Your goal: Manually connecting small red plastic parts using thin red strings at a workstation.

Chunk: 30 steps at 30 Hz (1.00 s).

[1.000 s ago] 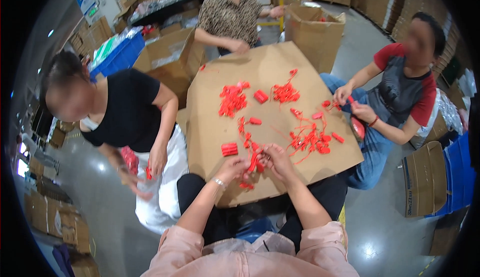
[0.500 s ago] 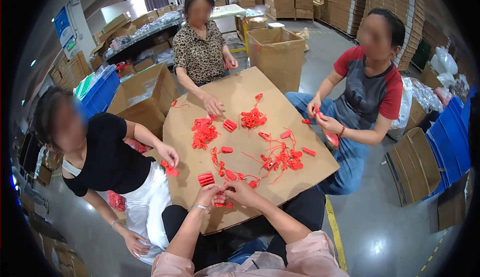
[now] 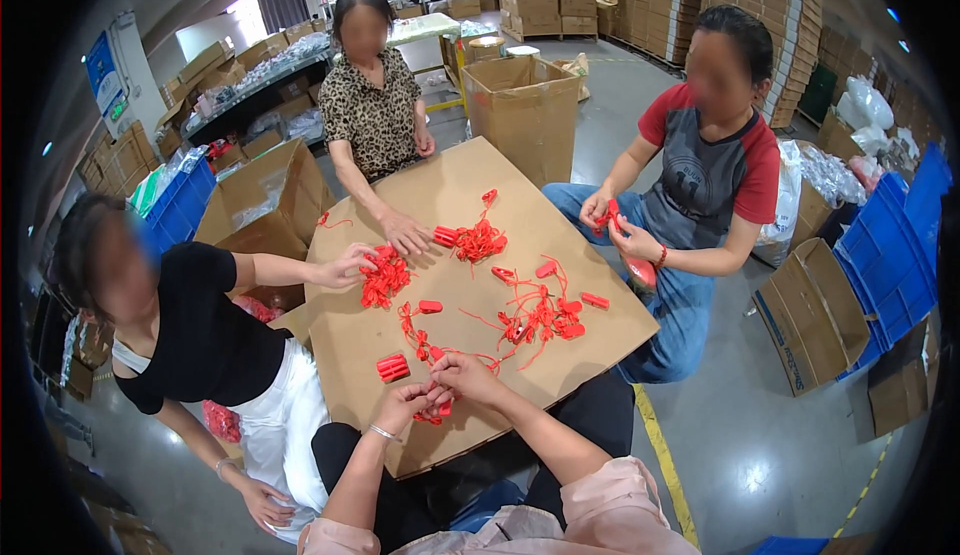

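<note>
Both my hands meet over the near edge of a cardboard-topped table (image 3: 450, 325). My left hand (image 3: 402, 405) and my right hand (image 3: 465, 375) are closed, fingertips together, on a small red plastic piece with a red cord (image 3: 436, 413). My fingers cover much of it. Just beyond my left hand lies a stack of red plastic pieces (image 3: 393, 367). A loose string of red corded pieces (image 3: 415, 333) runs beyond my hands. Farther right spreads a tangled heap of the same corded pieces (image 3: 545, 317).
A co-worker's hand at the left (image 3: 345, 267) touches a red pile (image 3: 384, 283); another's hand (image 3: 405, 233) hovers nearby. A second pile (image 3: 480, 243) lies beyond. At the right, a person in a red-sleeved shirt (image 3: 705, 160) holds red pieces. A large carton (image 3: 525, 120) stands behind the table.
The left co-worker's hand has reached from the table edge to the red pile. A red bundle near the far co-worker's hand now lies against the second pile. My hands stay together on the corded piece.
</note>
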Each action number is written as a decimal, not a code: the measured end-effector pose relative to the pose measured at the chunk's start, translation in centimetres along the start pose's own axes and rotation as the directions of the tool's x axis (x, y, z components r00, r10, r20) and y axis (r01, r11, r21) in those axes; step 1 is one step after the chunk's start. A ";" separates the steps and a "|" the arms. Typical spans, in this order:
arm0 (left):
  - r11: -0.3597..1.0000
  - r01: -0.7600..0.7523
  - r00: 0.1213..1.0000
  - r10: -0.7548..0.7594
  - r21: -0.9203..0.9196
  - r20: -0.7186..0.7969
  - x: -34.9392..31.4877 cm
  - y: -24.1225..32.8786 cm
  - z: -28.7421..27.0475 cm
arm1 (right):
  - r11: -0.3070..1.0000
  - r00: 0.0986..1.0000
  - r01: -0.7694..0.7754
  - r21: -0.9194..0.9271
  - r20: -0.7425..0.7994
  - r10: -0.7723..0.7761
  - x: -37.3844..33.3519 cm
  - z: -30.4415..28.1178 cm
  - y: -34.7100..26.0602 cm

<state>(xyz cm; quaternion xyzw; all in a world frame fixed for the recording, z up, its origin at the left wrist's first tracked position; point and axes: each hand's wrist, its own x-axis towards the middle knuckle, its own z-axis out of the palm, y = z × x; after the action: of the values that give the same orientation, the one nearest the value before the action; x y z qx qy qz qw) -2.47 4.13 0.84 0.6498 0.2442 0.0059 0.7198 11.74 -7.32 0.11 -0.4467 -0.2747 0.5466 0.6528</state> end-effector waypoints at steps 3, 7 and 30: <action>0.995 -0.014 0.998 0.009 0.100 0.056 -0.5 0.4 -0.4 | 0.996 0.999 -0.033 0.085 -0.012 0.034 0.0 0.0 -0.1; 1.000 0.014 0.998 -0.014 0.006 0.053 -0.4 0.8 -0.6 | 1.000 0.999 -0.015 0.025 -0.049 0.016 0.1 -0.9 0.0; 0.567 -0.146 0.953 -0.140 -0.810 -0.270 2.7 -1.5 2.0 | 0.396 0.694 0.290 -0.871 -0.093 -0.713 -0.4 2.8 2.0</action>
<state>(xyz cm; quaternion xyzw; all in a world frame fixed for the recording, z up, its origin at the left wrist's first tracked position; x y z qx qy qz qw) 0.22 2.90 -1.45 0.2313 0.3196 0.2200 0.8922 8.34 -6.87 -0.34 -0.6951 -0.4541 0.0055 0.5573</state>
